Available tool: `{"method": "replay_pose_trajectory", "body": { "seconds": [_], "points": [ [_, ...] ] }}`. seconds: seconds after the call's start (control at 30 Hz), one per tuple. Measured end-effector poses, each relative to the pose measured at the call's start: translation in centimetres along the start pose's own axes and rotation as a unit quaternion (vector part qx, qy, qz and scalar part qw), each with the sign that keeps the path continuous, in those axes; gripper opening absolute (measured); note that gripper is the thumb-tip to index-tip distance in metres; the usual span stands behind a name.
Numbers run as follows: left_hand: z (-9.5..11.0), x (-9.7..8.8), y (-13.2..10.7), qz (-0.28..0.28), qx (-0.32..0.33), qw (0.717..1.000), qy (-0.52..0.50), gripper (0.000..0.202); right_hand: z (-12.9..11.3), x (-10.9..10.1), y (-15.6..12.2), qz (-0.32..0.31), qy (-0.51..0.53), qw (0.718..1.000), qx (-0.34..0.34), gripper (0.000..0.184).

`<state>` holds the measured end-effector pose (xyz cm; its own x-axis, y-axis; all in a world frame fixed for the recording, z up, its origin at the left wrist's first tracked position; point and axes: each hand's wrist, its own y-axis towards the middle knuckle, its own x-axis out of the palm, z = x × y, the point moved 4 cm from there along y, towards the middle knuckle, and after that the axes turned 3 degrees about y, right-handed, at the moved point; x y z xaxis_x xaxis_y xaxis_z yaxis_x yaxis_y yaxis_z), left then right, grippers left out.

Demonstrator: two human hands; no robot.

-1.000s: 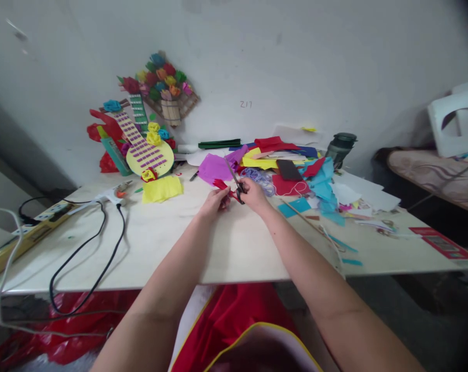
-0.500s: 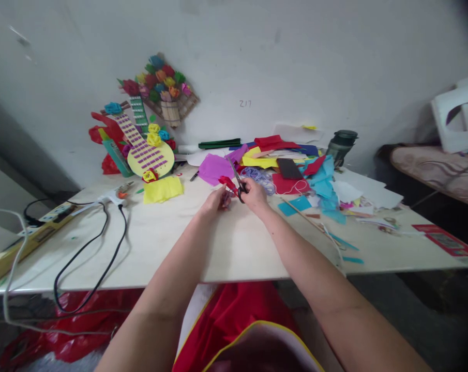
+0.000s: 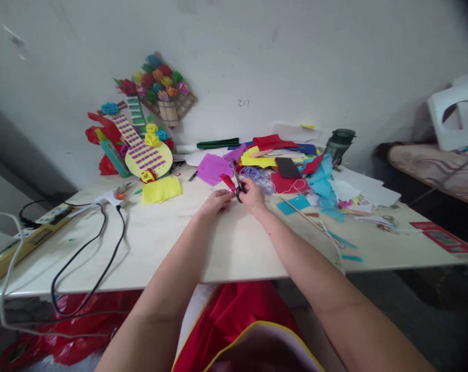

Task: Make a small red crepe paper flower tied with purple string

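Over the pale wooden table [image 3: 237, 243], my left hand [image 3: 215, 201] pinches a small piece of red paper [image 3: 228, 182] that sticks up and to the right. Beside it, my right hand [image 3: 252, 194] is closed round the black handles of a pair of scissors [image 3: 237, 179], blades pointing up and away. The blades meet the red paper between my two hands. A purple paper sheet [image 3: 213, 167] lies just behind them.
Coloured paper scraps [image 3: 319, 182] are heaped at the back right, near a dark green jar [image 3: 339, 144]. A yellow paper guitar [image 3: 146, 155] and a paper-flower craft [image 3: 160, 85] lean on the wall. A glue gun [image 3: 111, 195], black cable [image 3: 90, 248] and power strip [image 3: 28, 232] are left.
The red paper has turned from pointing left to sticking up against the scissor blades. Both hands stayed in about the same spot; the view shifted slightly.
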<state>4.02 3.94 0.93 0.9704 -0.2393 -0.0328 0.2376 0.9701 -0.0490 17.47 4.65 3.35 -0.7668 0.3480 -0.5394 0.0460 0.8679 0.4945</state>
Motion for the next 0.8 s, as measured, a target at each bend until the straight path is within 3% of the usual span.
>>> {"method": "replay_pose_trajectory", "body": {
  "seconds": [0.2, 0.3, 0.53, 0.8],
  "points": [
    [0.3, 0.0, 0.2, 0.023, 0.004, 1.0, -0.021, 0.015, 0.3, 0.2, 0.0, 0.008, 0.005, 1.0, -0.006, 0.033],
    [0.2, 0.0, 0.4, 0.053, 0.012, 0.998, 0.025, 0.022, 0.3, 0.4, 0.0, 0.005, 0.002, 1.0, -0.004, 0.032],
    [0.2, 0.2, 0.5, 0.1, 0.004, 0.987, 0.122, 0.006, 0.0, 0.5, -0.2, -0.007, -0.023, 1.0, -0.019, 0.03],
    [-0.4, -0.2, 1.1, 0.114, -0.036, 0.993, 0.01, 0.015, 0.0, 0.5, -0.4, -0.01, -0.033, 0.999, -0.014, 0.031]
  ]
}}
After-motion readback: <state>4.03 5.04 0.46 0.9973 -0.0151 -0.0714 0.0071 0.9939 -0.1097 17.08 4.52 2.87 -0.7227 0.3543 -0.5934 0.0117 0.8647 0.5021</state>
